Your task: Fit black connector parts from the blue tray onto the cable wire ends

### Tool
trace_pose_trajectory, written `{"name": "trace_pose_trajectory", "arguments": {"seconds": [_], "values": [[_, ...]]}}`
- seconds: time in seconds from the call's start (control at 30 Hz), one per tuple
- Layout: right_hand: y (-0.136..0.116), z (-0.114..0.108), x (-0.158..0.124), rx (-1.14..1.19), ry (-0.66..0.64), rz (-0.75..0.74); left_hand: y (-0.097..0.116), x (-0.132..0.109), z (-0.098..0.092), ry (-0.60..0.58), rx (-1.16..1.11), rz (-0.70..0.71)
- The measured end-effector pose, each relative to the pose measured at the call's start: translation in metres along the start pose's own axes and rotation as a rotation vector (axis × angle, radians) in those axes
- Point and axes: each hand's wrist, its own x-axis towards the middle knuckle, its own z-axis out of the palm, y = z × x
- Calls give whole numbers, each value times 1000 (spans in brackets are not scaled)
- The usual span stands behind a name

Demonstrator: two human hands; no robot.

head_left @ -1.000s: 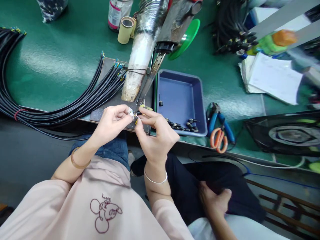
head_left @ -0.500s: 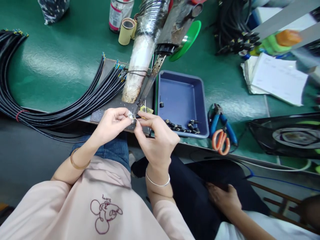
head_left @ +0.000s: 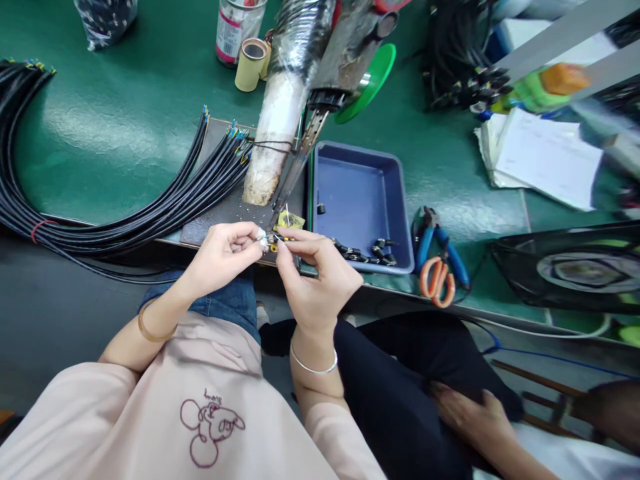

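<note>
My left hand (head_left: pixel 227 257) is closed in a pinch at the bench's front edge, with white wrapping on its fingertips; what it grips is too small to make out. Almost touching it, my right hand (head_left: pixel 317 270) pinches what looks like a thin wire. Small yellow and metallic bits (head_left: pixel 273 245) show between the fingertips. Just above them, a soldering iron (head_left: pixel 300 163) slants down with its tip close to my fingers. A yellow pad (head_left: pixel 291 221) lies behind my right fingers. Black cables (head_left: pixel 200 190) with stripped coloured ends lie left of the iron.
A blue-grey tray (head_left: pixel 360 150) with several black connectors stands to the right. Beyond it lie blue-handled cutters (head_left: pixel 426 250) and orange-handled scissors (head_left: pixel 437 280). A wrapped white tube (head_left: pixel 273 133) and green spool (head_left: pixel 373 80) stand behind. Another person's hand (head_left: pixel 470 413) rests at lower right.
My right hand has shifted slightly right, and its fingertips have drawn a little away from the iron's tip. The yellow bits now show between my hands. The other person's hand has moved right.
</note>
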Motion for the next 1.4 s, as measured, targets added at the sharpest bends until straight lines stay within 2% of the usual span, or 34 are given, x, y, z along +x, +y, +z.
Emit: {"name": "trace_pose_trajectory", "arguments": {"seconds": [0.17, 0.37, 0.67, 1.13, 1.27, 1.4], "values": [[1, 3, 1, 39, -18, 36, 0, 3, 1, 20, -33, 33], [2, 4, 7, 46, -44, 20, 1, 7, 1, 47, -97, 4], [-3, 3, 12, 23, -36, 49, 7, 9, 0, 35, -120, 19], [1, 1, 3, 23, -11, 36, 1, 5, 1, 13, 11, 14], [-1, 1, 1, 70, 33, 109, 0, 1, 1, 17, 76, 40], [1, -1, 1, 237, 35, 260, 1, -3, 2, 31, 97, 73]]}}
